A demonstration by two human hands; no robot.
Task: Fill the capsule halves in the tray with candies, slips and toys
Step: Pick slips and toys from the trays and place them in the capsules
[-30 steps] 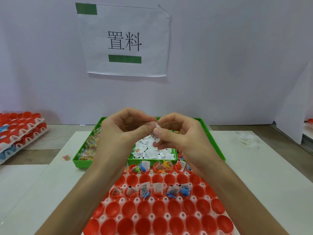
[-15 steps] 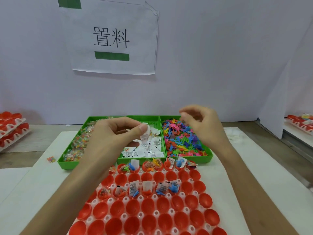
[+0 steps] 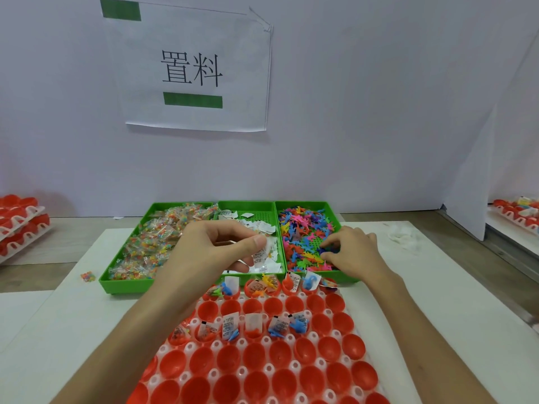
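A white tray (image 3: 287, 344) of red capsule halves (image 3: 256, 357) lies in front of me; several halves in the far row and the third row hold slips and small toys. Behind it stands a green bin (image 3: 131, 287) with three sections: wrapped candies (image 3: 151, 243) on the left, white slips (image 3: 269, 268) in the middle, colourful toys (image 3: 303, 234) on the right. My left hand (image 3: 213, 249) hovers over the slip section and pinches a bunch of slips (image 3: 264, 252) between thumb and fingers. My right hand (image 3: 353, 252) reaches into the toys, its fingertips curled down among them; I cannot tell what it holds.
A loose candy packet (image 3: 87, 277) lies on the white mat left of the bin. Stacked trays of red capsules (image 3: 20, 223) stand at the far left, another tray (image 3: 516, 211) at the far right. A paper sign (image 3: 192, 71) hangs on the wall, and white scraps (image 3: 404, 237) lie right of the bin.
My hands parted from together over the slips. The right hand moved right and down into the toy section. The left hand stayed over the slip section, holding slips.
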